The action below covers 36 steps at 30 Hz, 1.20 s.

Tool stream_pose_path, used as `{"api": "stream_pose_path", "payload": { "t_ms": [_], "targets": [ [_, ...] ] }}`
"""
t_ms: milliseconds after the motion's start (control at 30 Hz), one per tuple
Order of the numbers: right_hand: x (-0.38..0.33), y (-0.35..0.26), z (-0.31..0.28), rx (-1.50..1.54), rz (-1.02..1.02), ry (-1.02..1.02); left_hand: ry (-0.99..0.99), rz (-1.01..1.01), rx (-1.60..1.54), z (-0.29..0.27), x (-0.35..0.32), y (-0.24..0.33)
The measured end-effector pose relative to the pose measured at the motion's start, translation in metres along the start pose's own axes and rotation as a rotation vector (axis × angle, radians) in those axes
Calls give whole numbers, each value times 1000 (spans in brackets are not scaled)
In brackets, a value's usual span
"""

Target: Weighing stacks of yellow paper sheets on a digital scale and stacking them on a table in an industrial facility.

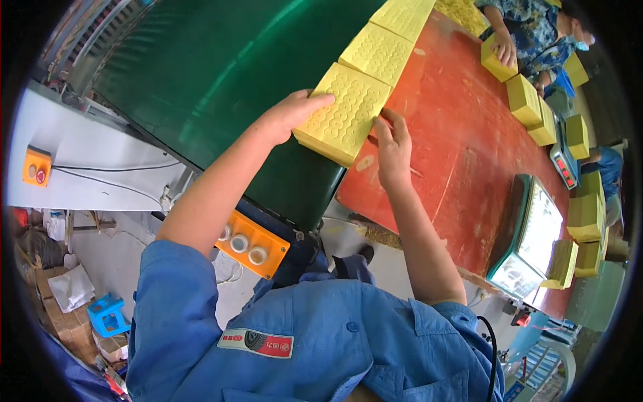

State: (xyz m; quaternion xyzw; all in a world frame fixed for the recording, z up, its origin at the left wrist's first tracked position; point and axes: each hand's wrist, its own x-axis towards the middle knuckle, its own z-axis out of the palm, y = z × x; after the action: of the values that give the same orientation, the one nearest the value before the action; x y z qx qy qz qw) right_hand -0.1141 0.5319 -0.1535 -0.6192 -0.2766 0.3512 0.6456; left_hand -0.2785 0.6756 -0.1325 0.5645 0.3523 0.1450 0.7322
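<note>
The nearest stack of yellow paper [345,110], its top stamped with rows of round coin-like marks, lies at the near end of the green conveyor belt [268,74], by the edge of a red table. My left hand [288,117] grips its left side, thumb on top and fingers down the side. On the opposite side, my right hand [394,144] holds the stack's right edge between curled fingers and thumb; the fingertips are partly hidden. Directly behind it, a second yellow stack [376,53] and a third [404,17] follow in line.
Right of the belt spreads the red table [455,134], with a glass-topped, lit box [529,234] near its front. A co-worker's hand [504,50] rests on a yellow block at the far right, near several more blocks and a scale [564,161]. An orange button box [251,244] sits below the belt.
</note>
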Motion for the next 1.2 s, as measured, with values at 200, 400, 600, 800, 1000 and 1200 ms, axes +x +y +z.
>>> {"api": "stream_pose_path", "payload": {
  "t_ms": [200,400,600,800,1000,1200],
  "targets": [
    [0,19,11,-50,-88,26,1,-42,17,0,-1,1],
    [-5,25,11,-47,-78,30,44,0,-10,8,-4,-4],
    [-14,14,15,-141,-32,52,-95,-107,-13,-11,-4,6],
    [-58,14,-9,-175,-96,72,-74,-128,20,13,-22,-1],
    [-123,9,-64,-54,-52,90,-238,-153,163,70,-44,-17],
    [-185,1,-132,3,-4,159,-331,-37,243,153,-57,-47]
  ]
}}
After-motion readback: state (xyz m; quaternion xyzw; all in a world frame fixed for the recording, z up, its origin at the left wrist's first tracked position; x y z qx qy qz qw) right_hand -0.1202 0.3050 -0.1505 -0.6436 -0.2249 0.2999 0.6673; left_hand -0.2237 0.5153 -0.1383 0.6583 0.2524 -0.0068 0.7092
